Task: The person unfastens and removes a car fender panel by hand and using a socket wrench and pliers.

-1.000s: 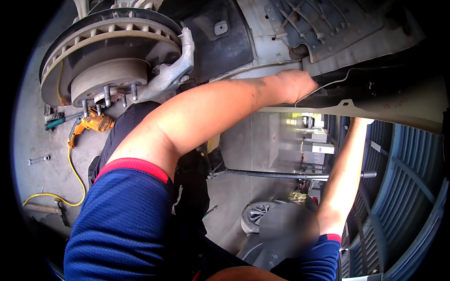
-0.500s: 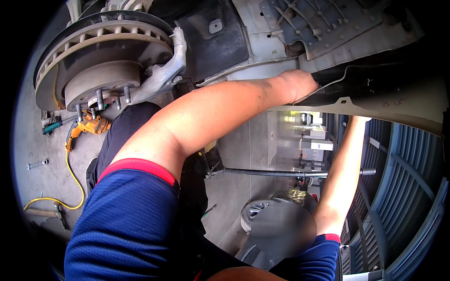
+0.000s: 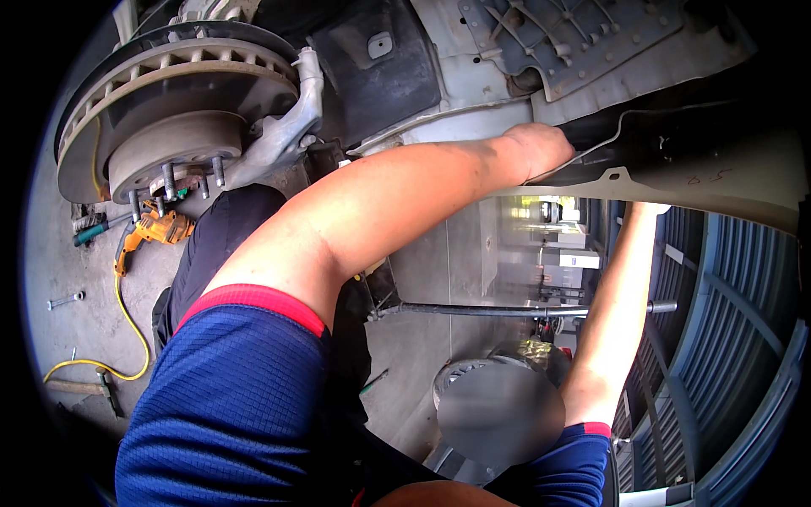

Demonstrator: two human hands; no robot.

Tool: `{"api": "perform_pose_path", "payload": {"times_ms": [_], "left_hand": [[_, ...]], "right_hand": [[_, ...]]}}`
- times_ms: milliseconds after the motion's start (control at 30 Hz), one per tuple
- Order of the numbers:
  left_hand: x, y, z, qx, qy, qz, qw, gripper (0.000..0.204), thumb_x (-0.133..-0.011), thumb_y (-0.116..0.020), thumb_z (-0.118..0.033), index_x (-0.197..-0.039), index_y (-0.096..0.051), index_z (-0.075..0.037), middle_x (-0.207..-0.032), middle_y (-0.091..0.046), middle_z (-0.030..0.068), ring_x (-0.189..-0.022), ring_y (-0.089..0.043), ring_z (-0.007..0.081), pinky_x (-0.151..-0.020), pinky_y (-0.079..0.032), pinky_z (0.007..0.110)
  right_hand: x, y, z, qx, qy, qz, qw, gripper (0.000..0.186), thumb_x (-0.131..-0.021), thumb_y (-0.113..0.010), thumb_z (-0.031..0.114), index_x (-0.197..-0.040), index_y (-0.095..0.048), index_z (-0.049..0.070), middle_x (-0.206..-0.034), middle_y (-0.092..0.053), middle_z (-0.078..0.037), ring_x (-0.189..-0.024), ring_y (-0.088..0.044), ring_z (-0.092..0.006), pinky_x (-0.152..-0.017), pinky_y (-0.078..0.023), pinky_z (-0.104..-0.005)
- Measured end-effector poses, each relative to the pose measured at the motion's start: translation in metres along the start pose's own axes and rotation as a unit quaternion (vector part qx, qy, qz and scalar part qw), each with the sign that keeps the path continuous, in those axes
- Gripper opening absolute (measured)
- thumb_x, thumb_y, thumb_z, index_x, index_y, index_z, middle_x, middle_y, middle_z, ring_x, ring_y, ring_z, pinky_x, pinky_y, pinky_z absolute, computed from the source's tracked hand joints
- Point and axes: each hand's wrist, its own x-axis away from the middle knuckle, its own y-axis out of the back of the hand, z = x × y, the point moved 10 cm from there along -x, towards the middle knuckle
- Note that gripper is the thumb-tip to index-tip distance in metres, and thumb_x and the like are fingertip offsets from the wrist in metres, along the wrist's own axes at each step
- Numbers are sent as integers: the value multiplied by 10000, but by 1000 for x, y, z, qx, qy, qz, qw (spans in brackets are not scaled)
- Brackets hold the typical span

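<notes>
My left arm reaches across to my left hand point(image 3: 536, 150), which is tucked into the gap between the white inner body of the car and a pale fender panel point(image 3: 617, 179). The back of this hand shows, but its fingers are hidden. A thin grey wire point(image 3: 604, 145) runs from beside it along the dark recess. On the other side of the panel my right arm goes up to its lower edge. Only the wrist and a bit of my right hand point(image 3: 649, 208) show there; the fingers are out of sight behind the panel.
At the left is a bare brake disc point(image 3: 182, 135) with wheel studs. Below it lie an orange power tool point(image 3: 160, 226) with a yellow cord point(image 3: 131, 317), a wrench point(image 3: 66, 299) and a hammer point(image 3: 106, 389). A dark bar point(image 3: 473, 311) crosses between my arms; a wheel point(image 3: 452, 372) lies beyond.
The view has shifted slightly, so the brake disc and floor tools sit a little further left. Both hands stay at the fender panel, nearly still.
</notes>
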Motion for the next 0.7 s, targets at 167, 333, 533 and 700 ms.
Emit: {"api": "perform_pose_path", "payload": {"times_ms": [167,333,533,700], "left_hand": [[-15,-4,-4,1,39,20,999,305,-970,-527,-225,-1124,-740,-70,-1148,-721,201,-1087,-689,389,-912,-559,469],[-31,-5,-24,-101,48,53,992,274,-917,-599,-140,-1107,-776,-53,-1191,-740,149,-1104,-714,336,-890,-587,461],[-37,-12,-22,-131,23,86,987,309,-907,-649,-248,-1128,-780,-77,-1155,-756,144,-1083,-726,321,-873,-580,447],[-36,-15,-21,-228,-35,104,967,332,-942,-628,-283,-1116,-766,-35,-1162,-753,120,-1087,-716,285,-833,-584,379]], "right_hand": [[-2,5,-11,12,10,25,1000,637,-962,-628,363,-1457,-480,-9,-1423,-546,-249,-1316,-529,-383,-1147,-382,-432],[-5,11,-28,-124,-101,-44,986,664,-1046,-493,422,-1531,-350,-8,-1515,-425,-263,-1385,-452,-380,-1185,-330,-444],[-28,36,19,-258,-223,-114,933,733,-1102,-175,456,-1595,-161,-85,-1693,-127,-253,-1588,-76,-345,-1295,-64,-421],[-17,32,13,-230,-216,-146,938,764,-1091,-192,503,-1600,-180,-66,-1690,-149,-252,-1583,-101,-359,-1290,-76,-446]]}}
